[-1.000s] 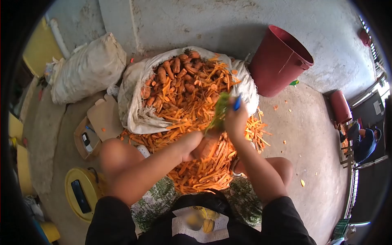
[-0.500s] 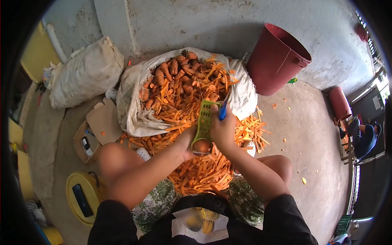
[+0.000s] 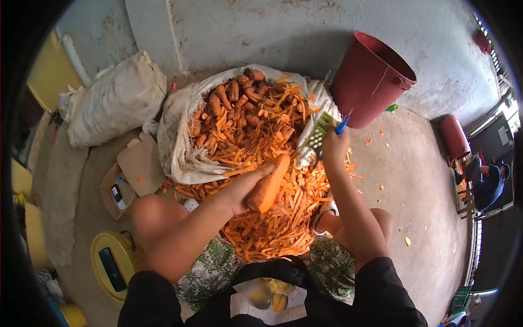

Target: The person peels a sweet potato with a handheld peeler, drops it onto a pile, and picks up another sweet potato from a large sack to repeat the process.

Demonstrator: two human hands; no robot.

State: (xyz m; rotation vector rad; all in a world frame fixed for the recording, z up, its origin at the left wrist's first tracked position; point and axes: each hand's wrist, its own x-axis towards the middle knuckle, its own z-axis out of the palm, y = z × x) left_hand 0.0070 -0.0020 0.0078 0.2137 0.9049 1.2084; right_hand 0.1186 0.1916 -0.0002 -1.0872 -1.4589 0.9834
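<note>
My left hand is wrapped round a large carrot, tilted with its upper end away from me. Most of its skin is off, with a darker strip along the lower left side. Clear of the carrot, to the right, my right hand grips a yellow-green perforated peeler and also a blue-handled tool, whose thin tip looks like a knife blade. Under both hands lies a heap of carrot peelings. Just beyond is an open white sack of carrots and peelings.
A dark red bin stands right of the sack by the wall. At the left are a full white sack, an open cardboard box and a yellow bucket with a phone on top. A person sits far right.
My right hand has moved right, taking the peeler and blue-handled tool off the carrot. My left hand still holds the carrot, now turned and raised so its peeled side shows.
</note>
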